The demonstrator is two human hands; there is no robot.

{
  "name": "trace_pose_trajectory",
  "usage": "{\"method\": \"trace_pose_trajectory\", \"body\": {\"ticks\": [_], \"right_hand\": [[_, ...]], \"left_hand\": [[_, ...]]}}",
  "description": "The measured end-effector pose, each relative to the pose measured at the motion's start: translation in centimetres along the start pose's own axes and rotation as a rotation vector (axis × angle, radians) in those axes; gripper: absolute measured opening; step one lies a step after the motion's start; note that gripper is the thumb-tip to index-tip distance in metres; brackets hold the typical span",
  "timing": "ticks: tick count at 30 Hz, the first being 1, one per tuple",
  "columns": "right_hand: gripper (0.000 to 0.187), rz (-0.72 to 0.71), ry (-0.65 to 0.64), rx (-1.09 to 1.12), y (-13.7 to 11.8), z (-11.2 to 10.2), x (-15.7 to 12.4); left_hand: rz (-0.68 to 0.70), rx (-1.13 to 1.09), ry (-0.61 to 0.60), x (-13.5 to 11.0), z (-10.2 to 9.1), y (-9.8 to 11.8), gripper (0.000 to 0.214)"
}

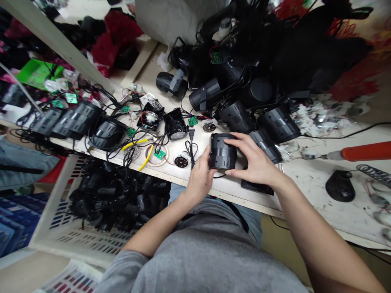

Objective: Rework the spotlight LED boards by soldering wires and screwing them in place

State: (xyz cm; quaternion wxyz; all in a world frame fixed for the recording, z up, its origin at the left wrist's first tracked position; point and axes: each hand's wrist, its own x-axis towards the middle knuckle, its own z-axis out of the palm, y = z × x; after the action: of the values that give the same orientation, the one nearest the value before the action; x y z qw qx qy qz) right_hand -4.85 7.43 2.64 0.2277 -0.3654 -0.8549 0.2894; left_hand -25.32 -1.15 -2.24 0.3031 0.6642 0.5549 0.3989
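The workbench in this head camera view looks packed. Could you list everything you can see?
Housing: 1, black, held in both hands at the bench edge
Loose housings: many, black, spread along the bench
Circuit boards: several, green, among the wires
Pliers: 1, yellow handles, near the bench edge
Power cord: 1, black, left of the held housing
Tool: 1, orange handle, far right of the bench
Bench: 1, white, under these things
Crate: 1, white, below the bench, holding black parts
Left hand: 1, on the housing's left side
Right hand: 1, over the housing's top
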Motion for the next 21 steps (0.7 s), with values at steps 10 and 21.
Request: {"method": "trace_pose_trajectory", "body": {"ticks": [10,21], "right_hand": [[0.08,-0.021,0.009,-0.014,-0.18,-0.04,0.12],[0.08,-0.032,-0.048,0.026,0.49,-0.02,0.41]], "left_hand": [[-0.008,-0.021,0.008,-0.1,0.09,0.0,0.073],[-0.032,-0.059,0.016,0.0,0.07,-0.26,0.071]]}}
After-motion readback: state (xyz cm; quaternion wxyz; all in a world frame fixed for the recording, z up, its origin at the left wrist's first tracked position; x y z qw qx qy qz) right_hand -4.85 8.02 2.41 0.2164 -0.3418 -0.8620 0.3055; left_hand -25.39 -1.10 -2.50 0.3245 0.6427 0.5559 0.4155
